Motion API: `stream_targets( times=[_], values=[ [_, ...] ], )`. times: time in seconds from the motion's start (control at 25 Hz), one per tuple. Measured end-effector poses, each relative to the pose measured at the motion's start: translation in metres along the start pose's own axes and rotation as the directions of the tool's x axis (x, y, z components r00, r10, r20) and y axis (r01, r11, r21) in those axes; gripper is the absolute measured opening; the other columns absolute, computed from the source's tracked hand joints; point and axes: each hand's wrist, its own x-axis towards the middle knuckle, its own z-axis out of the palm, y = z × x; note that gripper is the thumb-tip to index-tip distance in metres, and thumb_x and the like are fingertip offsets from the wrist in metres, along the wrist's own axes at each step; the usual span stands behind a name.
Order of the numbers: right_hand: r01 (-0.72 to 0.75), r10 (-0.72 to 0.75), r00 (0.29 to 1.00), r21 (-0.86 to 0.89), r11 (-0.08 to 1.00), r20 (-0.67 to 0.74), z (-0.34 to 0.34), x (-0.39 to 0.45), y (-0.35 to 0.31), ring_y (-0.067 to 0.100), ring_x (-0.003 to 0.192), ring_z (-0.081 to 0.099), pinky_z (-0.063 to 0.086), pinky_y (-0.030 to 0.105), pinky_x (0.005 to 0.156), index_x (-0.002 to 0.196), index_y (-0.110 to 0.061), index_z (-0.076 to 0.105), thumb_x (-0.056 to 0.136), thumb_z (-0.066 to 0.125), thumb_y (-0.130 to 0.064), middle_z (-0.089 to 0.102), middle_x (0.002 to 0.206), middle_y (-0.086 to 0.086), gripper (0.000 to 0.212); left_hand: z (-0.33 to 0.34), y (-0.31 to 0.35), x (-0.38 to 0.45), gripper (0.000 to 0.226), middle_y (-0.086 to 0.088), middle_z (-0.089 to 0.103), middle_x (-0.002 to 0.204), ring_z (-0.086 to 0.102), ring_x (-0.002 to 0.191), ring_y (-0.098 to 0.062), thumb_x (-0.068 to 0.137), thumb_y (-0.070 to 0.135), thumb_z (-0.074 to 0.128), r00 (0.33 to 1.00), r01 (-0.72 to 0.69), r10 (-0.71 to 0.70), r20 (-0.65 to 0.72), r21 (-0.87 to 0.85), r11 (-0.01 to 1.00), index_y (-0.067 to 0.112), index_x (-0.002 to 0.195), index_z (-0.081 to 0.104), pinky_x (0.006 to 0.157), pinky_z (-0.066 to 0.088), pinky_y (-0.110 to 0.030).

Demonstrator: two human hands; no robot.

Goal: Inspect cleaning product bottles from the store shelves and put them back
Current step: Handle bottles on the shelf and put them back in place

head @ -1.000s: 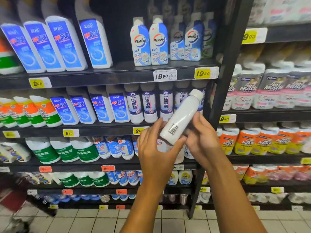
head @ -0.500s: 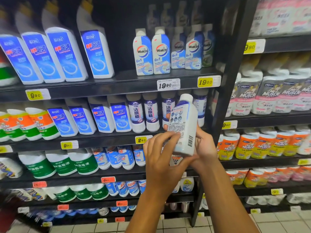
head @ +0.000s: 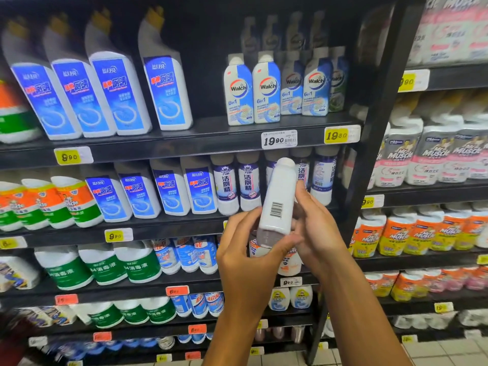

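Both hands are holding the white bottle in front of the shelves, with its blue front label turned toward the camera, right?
Not quite. Both hands, left and right, hold the white bottle, but the head view shows its plain side with the barcode, not the front label.

Bottle (head: 277, 202) turned since 0.5 s ago: label side gone, plain barcode side up, cap at 12, both hands gripping.

Bright, even light; blurred, warped edges
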Motion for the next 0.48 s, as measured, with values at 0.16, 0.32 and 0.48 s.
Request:
stream_targets(
  times=[0.16,0.32,0.48],
  values=[
    [-0.180,0.183,0.983,0.089,0.980,-0.022,0.009,0.003,0.010,0.031,0.105,0.070,0.059,0.045,0.086,0.126,-0.009,0.064,0.081,0.061,-0.050,0.071,0.117,0.018,0.061,0.000,0.018,0.020,0.044,0.007,0.064,0.091,0.062,0.084,-0.011,0.074,0.052,0.072,0.996,0.076,-0.068,-0.054,0.157,0.985,0.017,0.101,0.071,0.072,0.053,-0.032],
    [-0.245,0.255,0.967,0.233,0.941,-0.012,0.015,0.009,0.019,0.034,0.125,0.058,0.042,0.049,0.110,0.129,0.001,0.060,0.091,0.059,-0.043,0.061,0.132,0.024,0.058,0.000,0.028,0.034,0.049,0.002,0.063,0.084,0.060,0.076,-0.020,0.075,0.057,0.068,0.997,0.054,-0.034,-0.071,0.297,0.953,0.013,0.094,0.072,0.069,0.052,-0.039],
    [-0.238,0.236,0.971,0.162,0.958,0.028,0.014,0.012,0.012,0.031,0.104,0.069,0.055,0.045,0.087,0.123,-0.006,0.065,0.078,0.065,-0.051,0.069,0.117,0.018,0.064,-0.003,0.026,0.030,0.045,0.003,0.062,0.089,0.060,0.080,-0.020,0.078,0.053,0.066,0.999,0.046,-0.037,-0.040,0.279,0.959,0.014,0.100,0.068,0.069,0.052,-0.041]
  ],
)
